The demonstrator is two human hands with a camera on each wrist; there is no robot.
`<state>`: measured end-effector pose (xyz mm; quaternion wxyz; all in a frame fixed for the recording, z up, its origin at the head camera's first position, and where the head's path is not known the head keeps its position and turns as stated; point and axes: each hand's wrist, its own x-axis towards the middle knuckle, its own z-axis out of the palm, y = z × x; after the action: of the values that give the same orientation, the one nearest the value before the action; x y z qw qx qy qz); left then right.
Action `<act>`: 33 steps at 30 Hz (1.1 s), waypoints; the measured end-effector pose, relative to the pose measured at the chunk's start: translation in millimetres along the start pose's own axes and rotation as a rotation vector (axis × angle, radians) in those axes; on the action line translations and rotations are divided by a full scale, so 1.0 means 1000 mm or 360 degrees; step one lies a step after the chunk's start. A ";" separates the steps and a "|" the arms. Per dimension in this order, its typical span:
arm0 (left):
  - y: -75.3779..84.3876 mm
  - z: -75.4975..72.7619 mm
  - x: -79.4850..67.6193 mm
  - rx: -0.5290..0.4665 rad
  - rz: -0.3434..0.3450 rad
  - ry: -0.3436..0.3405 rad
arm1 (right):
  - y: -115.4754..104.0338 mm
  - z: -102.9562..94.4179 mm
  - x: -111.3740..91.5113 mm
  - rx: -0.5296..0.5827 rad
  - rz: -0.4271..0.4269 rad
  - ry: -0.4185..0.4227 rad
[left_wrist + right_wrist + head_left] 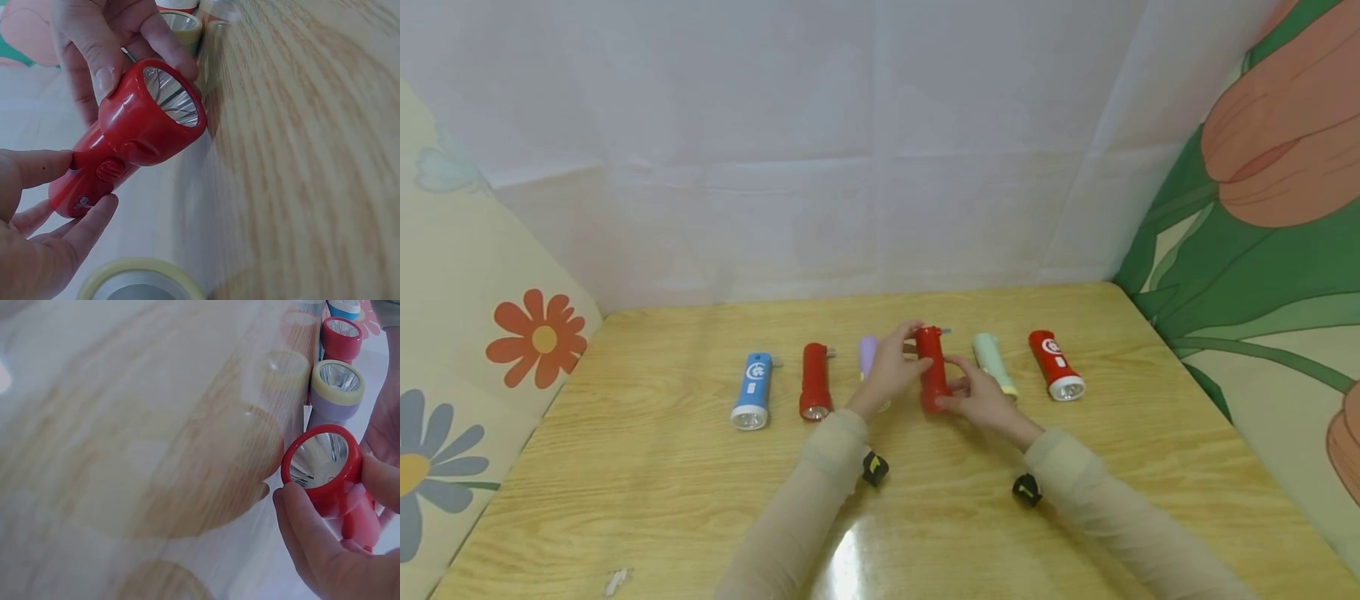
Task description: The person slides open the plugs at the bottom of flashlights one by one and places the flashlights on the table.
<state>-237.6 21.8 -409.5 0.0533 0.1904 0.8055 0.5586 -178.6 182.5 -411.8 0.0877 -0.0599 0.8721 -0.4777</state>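
Both hands hold a red flashlight [932, 367] near the middle of the row on the table. My left hand [891, 367] grips its tail end between thumb and fingers, while my right hand [985, 398] pinches the lamp end. In the left wrist view the flashlight [134, 131] shows a ribbed switch on its body and a clear lens. The right wrist view shows its round reflector [319, 459] close to the tabletop; whether it touches is hard to tell. A purple flashlight [867, 350] is partly hidden behind my left hand, and a mint green flashlight [991, 358] lies just beyond my right hand.
To the left on the wooden table [662, 467] lie a blue flashlight [756, 382] and another red flashlight [815, 379]. A red flashlight with a white head [1051, 358] is at the right. A small white scrap [617, 581] lies near the front left.
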 end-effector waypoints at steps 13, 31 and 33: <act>-0.002 0.003 0.000 -0.0058 -0.0064 0.0027 | -0.001 -0.001 0.001 -0.0005 -0.0051 0.0032; -0.010 0.011 0.000 -0.0029 -0.0043 0.0020 | 0.004 -0.001 0.008 0.0103 -0.0022 0.0006; -0.010 0.012 0.000 -0.0027 -0.0054 0.0012 | 0.004 0.000 0.009 0.0129 0.0006 0.0000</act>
<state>-236.2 28.9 -422.8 0.0612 0.1742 0.8040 0.5652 -187.4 183.3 -416.0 0.0909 -0.0547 0.8521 -0.5126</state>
